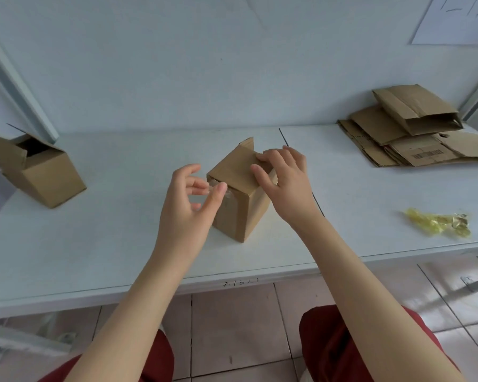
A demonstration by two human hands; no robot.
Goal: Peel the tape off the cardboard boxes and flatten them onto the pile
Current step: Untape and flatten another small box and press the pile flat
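One small cardboard box (240, 210) stands upright mid-frame on the white desk (122, 244), long axis vertical, one flap raised at its far edge. A clear tape strip (209, 188) leaves its upper left corner, pinched between thumb and fingers (218, 194) of the left hand (185, 205), the nearer hand, just left of the box. The right hand (284, 186) presses bent, slightly spread fingers on the top. The pull probably runs leftward. An open box (39, 172) stands at left; the flattened pile (414, 133) lies upper right; a crumpled tape wad (439, 223) lies at right.
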